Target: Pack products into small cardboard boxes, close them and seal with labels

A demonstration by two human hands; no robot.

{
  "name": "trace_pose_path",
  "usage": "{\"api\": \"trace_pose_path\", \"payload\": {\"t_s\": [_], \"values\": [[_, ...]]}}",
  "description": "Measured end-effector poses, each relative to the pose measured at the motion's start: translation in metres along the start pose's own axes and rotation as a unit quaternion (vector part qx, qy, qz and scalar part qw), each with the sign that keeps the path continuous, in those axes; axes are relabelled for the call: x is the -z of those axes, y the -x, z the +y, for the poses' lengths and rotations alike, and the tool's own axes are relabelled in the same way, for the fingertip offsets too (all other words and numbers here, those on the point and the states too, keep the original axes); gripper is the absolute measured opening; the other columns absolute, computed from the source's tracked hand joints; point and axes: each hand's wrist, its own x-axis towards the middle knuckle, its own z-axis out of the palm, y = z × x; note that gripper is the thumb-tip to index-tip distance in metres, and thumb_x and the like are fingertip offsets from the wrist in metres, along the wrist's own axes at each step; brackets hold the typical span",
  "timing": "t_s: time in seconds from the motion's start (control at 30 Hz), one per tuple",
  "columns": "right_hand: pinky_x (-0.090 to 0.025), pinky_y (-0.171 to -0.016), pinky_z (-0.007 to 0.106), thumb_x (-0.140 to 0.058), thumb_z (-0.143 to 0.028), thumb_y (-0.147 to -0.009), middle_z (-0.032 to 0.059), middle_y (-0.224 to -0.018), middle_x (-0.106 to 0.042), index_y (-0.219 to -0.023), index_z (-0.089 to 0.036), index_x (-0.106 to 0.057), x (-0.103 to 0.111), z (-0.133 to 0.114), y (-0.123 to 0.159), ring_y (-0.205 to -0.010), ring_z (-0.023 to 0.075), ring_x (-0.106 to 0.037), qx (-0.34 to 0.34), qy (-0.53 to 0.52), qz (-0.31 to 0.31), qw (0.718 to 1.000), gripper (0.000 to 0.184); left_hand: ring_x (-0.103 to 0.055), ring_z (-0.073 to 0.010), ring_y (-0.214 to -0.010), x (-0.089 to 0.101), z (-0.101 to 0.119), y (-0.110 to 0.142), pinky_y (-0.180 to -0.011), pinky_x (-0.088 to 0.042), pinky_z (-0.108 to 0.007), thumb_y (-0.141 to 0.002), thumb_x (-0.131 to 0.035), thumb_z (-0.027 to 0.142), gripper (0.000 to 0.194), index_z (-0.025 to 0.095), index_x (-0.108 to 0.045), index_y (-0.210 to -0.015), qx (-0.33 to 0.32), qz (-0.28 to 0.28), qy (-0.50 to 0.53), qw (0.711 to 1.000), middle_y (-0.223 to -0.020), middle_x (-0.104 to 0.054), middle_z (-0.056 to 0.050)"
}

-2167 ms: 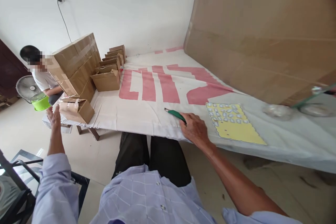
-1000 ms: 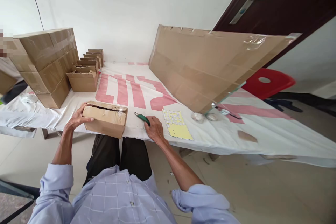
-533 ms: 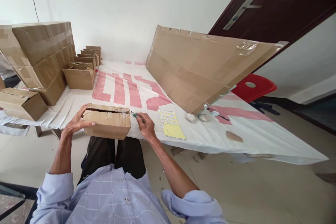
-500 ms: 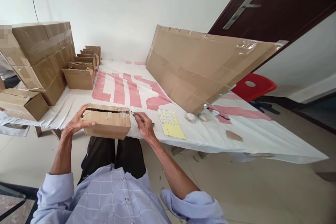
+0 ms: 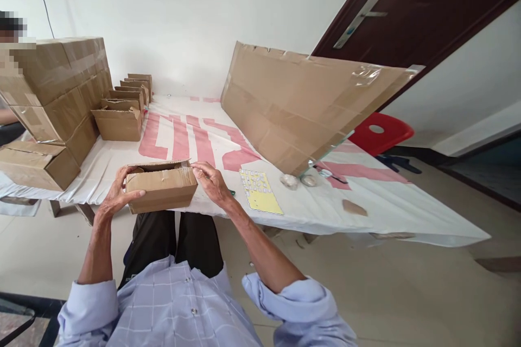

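Observation:
In front of me, at the table's near edge, is a small cardboard box [image 5: 160, 190], its top slit gaping and the rear flap raised a little. My left hand [image 5: 118, 192] grips the box's left end, thumb across the front face and fingers behind. At the top right corner my right hand [image 5: 212, 181] is closed, with thumb and fingers pinching the flap's edge. A small green piece [image 5: 232, 193], probably part of a cutter, shows beside that hand. What else lies under the palm is hidden. Right of it lies a yellow sheet [image 5: 264, 203] with pale stickers.
Taped cartons [image 5: 61, 70] are stacked at left, a closed box [image 5: 38, 165] before them. Several open boxes [image 5: 118, 124] stand in a row behind. A large cardboard panel [image 5: 285, 103] leans at the right, near tape rolls [image 5: 290, 181], scissors [image 5: 331, 174] and a red stool [image 5: 382, 133].
My right hand has moved left onto the box's corner, and the cutter's tip no longer shows there. The box's top gapes wider. The view has shifted slightly.

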Motion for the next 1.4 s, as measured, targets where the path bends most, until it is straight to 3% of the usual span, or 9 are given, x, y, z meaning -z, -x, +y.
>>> {"api": "trace_pose_path", "payload": {"t_s": [0.23, 0.57, 0.83, 0.97, 1.03, 1.13, 1.27, 1.4], "values": [[-0.054, -0.114, 0.051, -0.067, -0.069, -0.099, 0.0132, -0.125, -0.083, -0.107, -0.024, -0.085, 0.001, -0.009, -0.017, -0.124, 0.0328, -0.073, 0.001, 0.022, -0.05, 0.998, 0.05, -0.055, -0.0425, -0.151, -0.001, 0.003, 0.0, -0.116, -0.056, -0.051, -0.075, -0.086, 0.059, 0.076, 0.026, -0.071, -0.142, 0.001, 0.006, 0.002, 1.0, -0.157, -0.062, -0.013], [-0.056, -0.086, 0.038, -0.07, -0.062, -0.089, 0.0054, -0.094, -0.078, -0.089, -0.022, -0.077, 0.001, -0.019, -0.033, -0.091, 0.0242, -0.068, -0.044, -0.024, -0.061, 0.997, 0.041, -0.06, -0.0417, -0.143, -0.001, 0.006, 0.0, -0.113, -0.057, -0.05, -0.074, -0.087, 0.054, 0.072, 0.026, -0.072, -0.139, 0.012, 0.012, 0.017, 1.0, -0.152, -0.064, -0.013], [-0.058, -0.081, 0.038, -0.076, -0.051, -0.08, 0.0064, -0.097, -0.081, -0.092, -0.021, -0.078, 0.002, -0.019, -0.037, -0.086, 0.0223, -0.07, -0.053, -0.023, -0.057, 0.997, 0.032, -0.058, -0.0419, -0.145, -0.002, 0.01, 0.0, -0.113, -0.057, -0.049, -0.079, -0.084, 0.058, 0.065, 0.028, -0.073, -0.136, -0.004, -0.003, 0.018, 1.0, -0.149, -0.065, -0.012], [-0.058, -0.083, 0.04, -0.074, -0.046, -0.084, 0.0063, -0.094, -0.079, -0.089, -0.021, -0.077, 0.001, -0.016, -0.041, -0.084, 0.0221, -0.069, -0.042, 0.0, -0.065, 0.997, 0.026, -0.057, -0.0411, -0.146, -0.005, 0.011, 0.001, -0.111, -0.058, -0.047, -0.083, -0.081, 0.06, 0.06, 0.028, -0.073, -0.134, 0.001, 0.002, 0.008, 1.0, -0.148, -0.064, -0.011], [-0.058, -0.086, 0.04, -0.07, -0.041, -0.088, 0.0052, -0.092, -0.078, -0.087, -0.022, -0.075, 0.0, -0.014, -0.042, -0.085, 0.0222, -0.069, -0.011, 0.025, -0.065, 0.998, 0.02, -0.056, -0.0408, -0.147, -0.007, 0.01, 0.0, -0.113, -0.057, -0.049, -0.083, -0.08, 0.061, 0.061, 0.027, -0.073, -0.133, 0.004, 0.007, 0.011, 1.0, -0.15, -0.063, -0.011], [-0.057, -0.091, 0.04, -0.065, -0.028, -0.096, 0.0059, -0.095, -0.077, -0.087, -0.024, -0.071, -0.003, -0.01, -0.039, -0.095, 0.0236, -0.069, 0.092, 0.102, -0.031, 0.99, 0.012, -0.054, -0.0411, -0.15, -0.01, 0.008, 0.0, -0.118, -0.054, -0.051, -0.082, -0.08, 0.063, 0.062, 0.028, -0.072, -0.132, 0.011, 0.015, 0.019, 1.0, -0.156, -0.059, -0.011], [-0.055, -0.09, 0.039, -0.056, -0.015, -0.106, 0.0084, -0.096, -0.073, -0.088, -0.024, -0.068, -0.011, -0.004, -0.031, -0.098, 0.0254, -0.065, 0.234, 0.251, 0.04, 0.939, 0.023, -0.055, -0.0411, -0.15, -0.014, 0.008, 0.0, -0.119, -0.052, -0.052, -0.085, -0.077, 0.062, 0.059, 0.028, -0.07, -0.132, 0.014, 0.024, 0.017, 0.999, -0.152, -0.061, -0.01], [-0.055, -0.087, 0.037, -0.051, -0.015, -0.114, 0.0089, -0.098, -0.073, -0.095, -0.024, -0.069, -0.019, 0.004, -0.02, -0.095, 0.0247, -0.065, 0.308, 0.299, 0.082, 0.899, 0.027, -0.056, -0.0422, -0.148, -0.017, 0.007, 0.0, -0.118, -0.053, -0.053, -0.081, -0.079, 0.06, 0.061, 0.027, -0.071, -0.132, 0.022, 0.037, 0.024, 0.999, -0.15, -0.061, -0.011]]}}
